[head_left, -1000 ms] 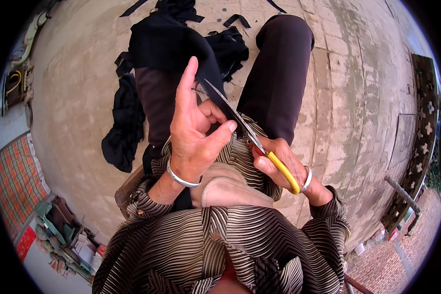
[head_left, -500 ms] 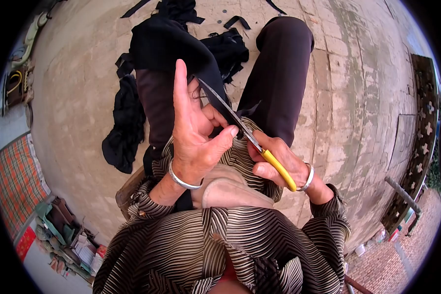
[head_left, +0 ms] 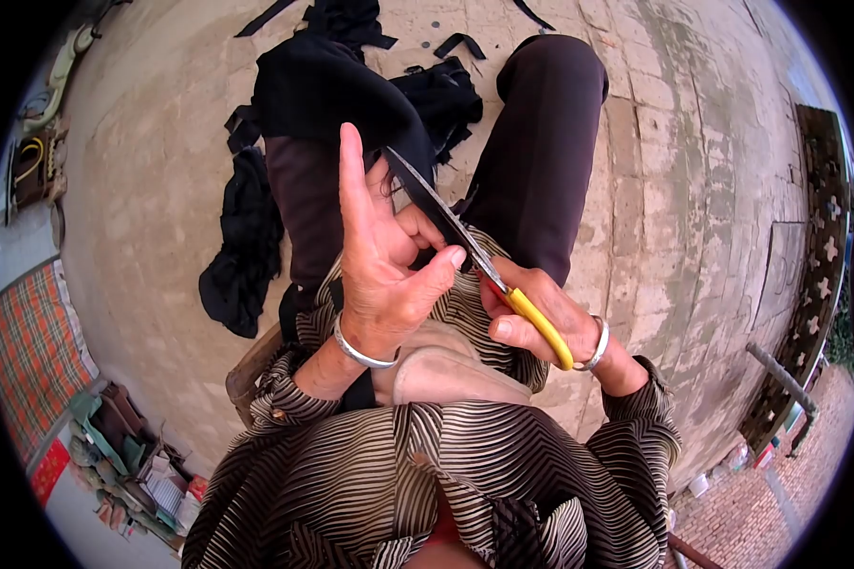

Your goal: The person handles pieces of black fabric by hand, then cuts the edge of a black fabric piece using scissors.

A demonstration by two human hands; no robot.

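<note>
A pair of scissors point(head_left: 538, 327) with yellow handles is gripped in my right hand point(head_left: 541, 303). Its dark blades point up and to the left, across the front of my left hand's fingers. My left hand point(head_left: 384, 266) has its index finger stretched upward, while the thumb and other fingers close on the edge of a black cloth point(head_left: 337, 85) beside the blades. That cloth lies draped over my left knee. The blades look nearly closed, and part of the cloth at the fingertips is hidden behind them.
Black fabric scraps point(head_left: 242, 247) lie on the paved floor point(head_left: 674, 190) by my left leg, with more between my knees. A wooden seat edge point(head_left: 251, 370) shows at my left hip. Plaid cloth point(head_left: 38, 351) hangs at far left; a metal pipe point(head_left: 778, 375) juts out at right.
The small black flap that stuck out right of the blades has dropped mostly out of sight. My left hand has shifted very slightly right and down; the scissors stay nearly in place.
</note>
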